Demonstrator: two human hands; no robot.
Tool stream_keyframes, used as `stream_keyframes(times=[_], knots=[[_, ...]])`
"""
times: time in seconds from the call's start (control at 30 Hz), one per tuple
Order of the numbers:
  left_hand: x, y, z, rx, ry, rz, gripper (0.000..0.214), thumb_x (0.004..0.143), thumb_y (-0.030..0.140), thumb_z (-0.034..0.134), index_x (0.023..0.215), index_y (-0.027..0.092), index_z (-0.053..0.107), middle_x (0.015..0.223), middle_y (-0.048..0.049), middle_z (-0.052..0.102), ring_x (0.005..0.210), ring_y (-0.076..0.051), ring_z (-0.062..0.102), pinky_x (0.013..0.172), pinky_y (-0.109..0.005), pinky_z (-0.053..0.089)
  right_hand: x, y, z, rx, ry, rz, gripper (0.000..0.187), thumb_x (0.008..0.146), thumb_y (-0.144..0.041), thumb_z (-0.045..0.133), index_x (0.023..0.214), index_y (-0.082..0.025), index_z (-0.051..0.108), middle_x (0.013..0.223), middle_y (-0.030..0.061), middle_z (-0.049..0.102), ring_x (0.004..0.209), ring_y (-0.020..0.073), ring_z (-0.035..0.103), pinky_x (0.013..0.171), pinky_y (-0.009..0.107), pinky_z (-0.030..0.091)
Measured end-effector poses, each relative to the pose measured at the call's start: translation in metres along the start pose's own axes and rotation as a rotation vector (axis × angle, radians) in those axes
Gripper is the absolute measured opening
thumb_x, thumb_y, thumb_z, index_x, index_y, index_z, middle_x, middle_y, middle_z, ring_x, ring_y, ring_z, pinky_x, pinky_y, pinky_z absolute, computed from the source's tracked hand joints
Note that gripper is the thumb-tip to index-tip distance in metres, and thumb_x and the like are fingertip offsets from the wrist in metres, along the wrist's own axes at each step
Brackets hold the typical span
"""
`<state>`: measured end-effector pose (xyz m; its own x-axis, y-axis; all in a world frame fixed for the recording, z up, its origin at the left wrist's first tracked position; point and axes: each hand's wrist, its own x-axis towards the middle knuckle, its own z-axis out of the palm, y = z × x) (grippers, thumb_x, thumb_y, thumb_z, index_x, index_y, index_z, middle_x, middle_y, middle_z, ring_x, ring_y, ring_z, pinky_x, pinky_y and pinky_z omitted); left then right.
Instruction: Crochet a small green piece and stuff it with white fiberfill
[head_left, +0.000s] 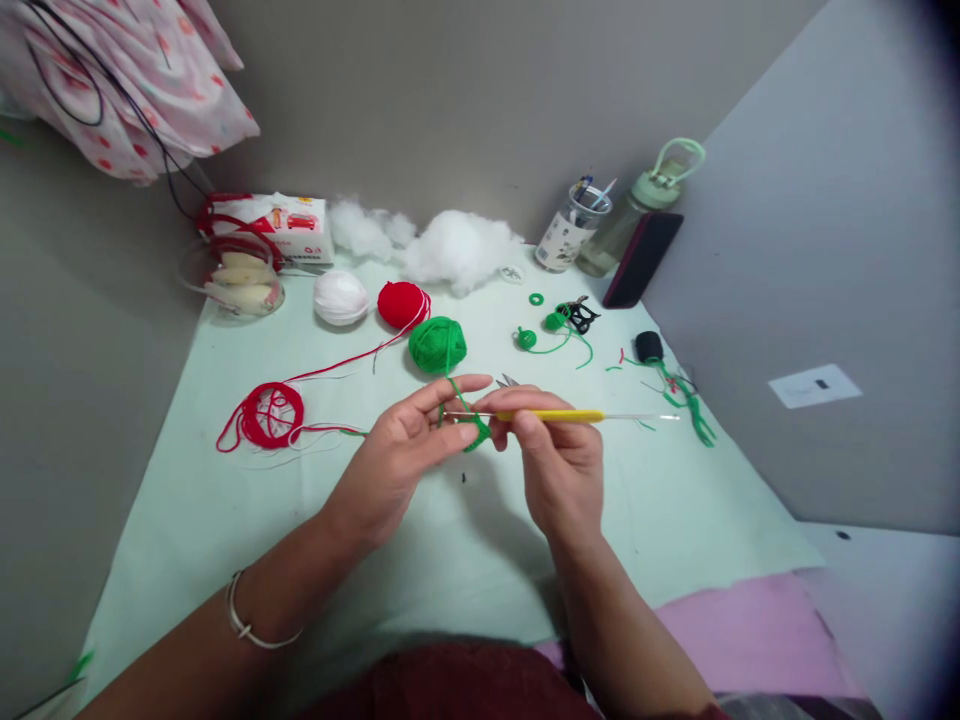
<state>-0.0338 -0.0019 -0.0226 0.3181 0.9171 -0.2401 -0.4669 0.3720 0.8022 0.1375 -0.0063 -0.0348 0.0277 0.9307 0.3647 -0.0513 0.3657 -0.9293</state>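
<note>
Between thumb and fingers, my left hand (397, 455) pinches a small green crochet piece (478, 432). A strand of green yarn runs from that hand up to the green yarn ball (437, 346) just beyond it. My right hand (559, 455) is closed around the yellow handle of a crochet hook (551, 415), held almost level. The hook's metal tip points left and meets the green piece near my left thumb. Partly hidden behind my right fingers lie scissors (508, 380), only their blade tips showing.
Red (403, 305) and white yarn balls (340, 298) sit at the back left, near a loose red yarn coil (271, 415). White stuffing (461, 250) lies along the wall. Small green crocheted balls (526, 340), a pen cup (571, 230), a bottle (626, 220) and a phone (643, 260) are at right.
</note>
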Motion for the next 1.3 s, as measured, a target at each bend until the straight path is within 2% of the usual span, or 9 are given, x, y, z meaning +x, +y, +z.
stream_keyframes(times=[0.1, 0.33, 0.47, 0.8, 0.93, 1.0, 1.1, 1.2, 1.3], knots=[[-0.001, -0.002, -0.002, 0.104, -0.036, 0.041, 0.036, 0.09, 0.032, 0.083, 0.125, 0.031, 0.081, 0.101, -0.0021, 0.071, 0.101, -0.02, 0.061, 0.096, -0.032, 0.046, 0.001, 0.003, -0.001, 0.003, 0.017, 0.054, 0.02, 0.103, -0.04, 0.067, 0.101, -0.025, 0.081, 0.092, 0.0045, 0.08, 0.068, 0.0152, 0.066, 0.059, 0.03, 0.054], [-0.001, 0.003, -0.005, 0.163, -0.017, 0.076, 0.034, 0.086, 0.029, 0.085, 0.119, 0.029, 0.083, 0.095, -0.002, 0.066, 0.097, -0.02, 0.059, 0.092, -0.032, 0.047, 0.006, 0.0, -0.002, 0.148, 0.051, 0.106, 0.023, 0.105, -0.039, 0.063, 0.094, -0.023, 0.074, 0.083, 0.0029, 0.079, 0.06, 0.0128, 0.064, 0.058, 0.028, 0.053], [-0.003, 0.003, -0.006, 0.231, -0.001, 0.123, 0.032, 0.088, 0.027, 0.084, 0.119, 0.029, 0.082, 0.095, -0.0012, 0.065, 0.096, -0.019, 0.059, 0.091, -0.031, 0.047, 0.002, -0.004, -0.001, 0.045, 0.049, 0.055, 0.025, 0.108, -0.039, 0.057, 0.096, -0.022, 0.072, 0.088, 0.0043, 0.081, 0.062, 0.0145, 0.068, 0.06, 0.031, 0.056], [-0.005, -0.003, -0.002, 0.453, 0.136, 0.267, 0.035, 0.09, 0.017, 0.078, 0.122, 0.032, 0.08, 0.099, 0.0008, 0.068, 0.101, -0.018, 0.058, 0.098, -0.03, 0.042, -0.013, -0.001, -0.002, -0.522, -0.07, -0.468, 0.026, 0.107, -0.015, 0.052, 0.124, -0.025, 0.07, 0.1, 0.0055, 0.08, 0.084, 0.0193, 0.077, 0.074, 0.036, 0.064], [-0.005, -0.003, 0.004, 0.192, 0.064, 0.111, 0.051, 0.087, 0.027, 0.084, 0.137, 0.028, 0.073, 0.09, 0.0021, 0.065, 0.081, -0.014, 0.053, 0.081, -0.028, 0.045, -0.017, 0.004, -0.002, -0.792, -0.07, -0.667, 0.031, 0.101, -0.01, 0.064, 0.127, -0.025, 0.075, 0.112, 0.0096, 0.08, 0.099, 0.0222, 0.077, 0.082, 0.037, 0.064], [-0.003, 0.0, 0.004, 0.023, 0.006, -0.018, 0.055, 0.085, 0.032, 0.086, 0.138, 0.024, 0.073, 0.081, 0.0037, 0.06, 0.068, -0.01, 0.045, 0.074, -0.027, 0.044, -0.017, 0.003, -0.001, -0.697, -0.03, -0.62, 0.033, 0.101, -0.01, 0.065, 0.127, -0.027, 0.076, 0.115, 0.0091, 0.08, 0.099, 0.0216, 0.076, 0.084, 0.038, 0.064], [0.0, 0.005, 0.001, -0.086, -0.004, -0.077, 0.046, 0.085, 0.028, 0.085, 0.13, 0.021, 0.078, 0.07, 0.0071, 0.05, 0.059, -0.007, 0.031, 0.073, -0.025, 0.043, -0.011, -0.001, -0.001, -0.293, 0.067, -0.362, 0.028, 0.106, -0.017, 0.057, 0.119, -0.028, 0.079, 0.1, 0.0048, 0.08, 0.079, 0.0176, 0.073, 0.071, 0.036, 0.062], [0.001, 0.006, -0.001, -0.083, 0.006, -0.026, 0.041, 0.083, 0.024, 0.086, 0.124, 0.023, 0.082, 0.079, 0.0033, 0.059, 0.069, -0.009, 0.047, 0.077, -0.024, 0.044, -0.002, -0.001, 0.0, 0.014, 0.07, -0.134, 0.024, 0.108, -0.024, 0.058, 0.106, -0.028, 0.081, 0.093, 0.0031, 0.078, 0.07, 0.0154, 0.069, 0.06, 0.032, 0.058], [-0.001, 0.0, 0.001, -0.023, -0.013, 0.022, 0.04, 0.083, 0.025, 0.087, 0.122, 0.025, 0.082, 0.095, -0.0015, 0.071, 0.091, -0.015, 0.061, 0.088, -0.026, 0.047, 0.0, 0.0, 0.003, -0.01, -0.006, -0.113, 0.02, 0.106, -0.026, 0.062, 0.107, -0.027, 0.082, 0.097, 0.0043, 0.08, 0.076, 0.0164, 0.071, 0.063, 0.032, 0.059]])
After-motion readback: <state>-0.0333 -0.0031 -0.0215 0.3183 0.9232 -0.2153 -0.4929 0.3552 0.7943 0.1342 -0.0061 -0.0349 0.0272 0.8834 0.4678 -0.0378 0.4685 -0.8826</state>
